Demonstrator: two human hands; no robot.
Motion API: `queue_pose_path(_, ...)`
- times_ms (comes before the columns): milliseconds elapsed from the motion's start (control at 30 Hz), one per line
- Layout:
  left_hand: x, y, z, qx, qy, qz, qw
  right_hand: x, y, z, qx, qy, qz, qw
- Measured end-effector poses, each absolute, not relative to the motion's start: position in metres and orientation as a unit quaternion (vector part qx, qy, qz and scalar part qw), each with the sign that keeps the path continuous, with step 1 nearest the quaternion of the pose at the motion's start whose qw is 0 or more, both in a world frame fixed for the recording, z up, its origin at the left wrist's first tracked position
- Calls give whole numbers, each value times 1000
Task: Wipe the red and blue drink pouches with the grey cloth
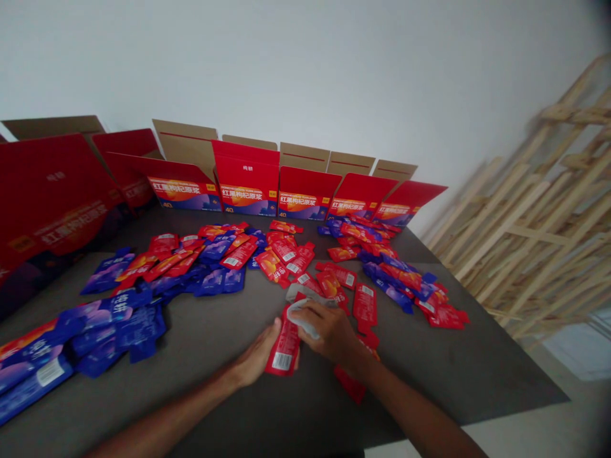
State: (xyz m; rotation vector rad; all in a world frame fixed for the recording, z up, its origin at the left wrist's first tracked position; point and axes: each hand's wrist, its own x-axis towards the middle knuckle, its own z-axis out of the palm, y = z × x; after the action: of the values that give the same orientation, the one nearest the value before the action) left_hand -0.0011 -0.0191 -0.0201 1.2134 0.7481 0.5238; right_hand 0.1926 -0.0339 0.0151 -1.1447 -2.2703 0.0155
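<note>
Red pouch (285,343) in the left hand (256,360)

A red box (244,180) reads "纯耕", "红黑枸杞原浆" and "40", a blue pouch (101,312) "纯耕".

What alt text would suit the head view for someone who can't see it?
A person's left hand holds a red barcoded pouch while the right hand holds a pale grey cloth against it. Loose red and blue pouches lie on a dark table before open red goji-puree boxes; wooden frames stand at right.
</note>
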Motion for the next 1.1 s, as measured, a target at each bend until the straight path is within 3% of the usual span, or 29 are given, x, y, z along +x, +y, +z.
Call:
queue_pose_path(133,-1,-19,-18,561,340,224,721,194,-32,15,-454,-838,2,303)
queue_pose_path(433,5,-4,-37,424,332,343,769,189,-41,11,-269,-940,-2,212)
queue_pose_path(667,-1,-11,-32,523,322,220,757,196,-32,16,-425,-856,11,296)
queue_pose_path(833,-4,-15,-18,592,315,198,715,200,-28,19,-489,-803,4,340)
queue_pose_path(1100,5,-12,-32,441,309,292,790,196,-32,14,-372,-899,3,230)
